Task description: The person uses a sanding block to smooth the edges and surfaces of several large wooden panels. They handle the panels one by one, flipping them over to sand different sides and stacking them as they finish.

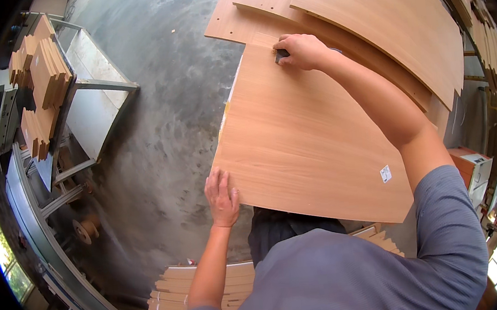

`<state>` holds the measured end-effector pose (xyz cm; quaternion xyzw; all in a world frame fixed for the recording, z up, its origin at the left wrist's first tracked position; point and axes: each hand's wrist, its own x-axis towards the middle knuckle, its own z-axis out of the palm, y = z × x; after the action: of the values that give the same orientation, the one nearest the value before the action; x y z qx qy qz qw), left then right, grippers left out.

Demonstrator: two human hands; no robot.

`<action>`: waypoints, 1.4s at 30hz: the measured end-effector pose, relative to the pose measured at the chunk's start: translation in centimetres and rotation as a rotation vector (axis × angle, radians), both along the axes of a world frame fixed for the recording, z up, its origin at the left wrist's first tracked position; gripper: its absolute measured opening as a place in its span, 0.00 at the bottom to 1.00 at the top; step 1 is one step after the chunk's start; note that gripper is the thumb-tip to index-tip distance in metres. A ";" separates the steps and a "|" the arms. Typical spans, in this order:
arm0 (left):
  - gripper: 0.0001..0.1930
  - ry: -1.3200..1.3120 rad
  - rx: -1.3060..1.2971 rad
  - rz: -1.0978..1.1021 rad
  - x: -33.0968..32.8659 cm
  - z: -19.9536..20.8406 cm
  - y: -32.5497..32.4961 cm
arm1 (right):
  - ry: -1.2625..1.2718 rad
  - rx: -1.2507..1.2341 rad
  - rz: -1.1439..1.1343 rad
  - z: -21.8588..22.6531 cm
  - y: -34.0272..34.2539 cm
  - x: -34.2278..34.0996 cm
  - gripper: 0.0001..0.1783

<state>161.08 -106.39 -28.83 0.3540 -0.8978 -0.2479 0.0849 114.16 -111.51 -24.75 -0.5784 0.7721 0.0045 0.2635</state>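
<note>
A wood-grain panel (307, 143) with a small white label (385, 173) lies in front of me. My right hand (301, 51) is at its far edge, fingers closed round a small dark block (281, 55) that sits against the panel's surface. Most of that block is hidden by the fingers. At the panel's near left corner rests my left hand (223, 199), its fingers stretched out along the edge and touching the board. Nothing separate shows in it.
Further wood-grain panels (379, 17) lie stacked beyond the worked one, some with drilled holes. Left stands a metal-framed table (107, 83) with piled wooden strips (49, 72). A spool (87, 228) is on the concrete floor (155, 122). More strips (237, 281) lie close to my body.
</note>
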 end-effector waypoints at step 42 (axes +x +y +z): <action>0.39 0.969 1.500 0.899 5.7 -4.2 3.1 | -0.062 0.155 0.849 1.5 -4.8 18.4 0.22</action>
<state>166.79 -103.30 -33.04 0.4836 -0.1603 -0.8128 0.2824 132.59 -116.30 -23.21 -0.8229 0.4550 0.1532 0.3039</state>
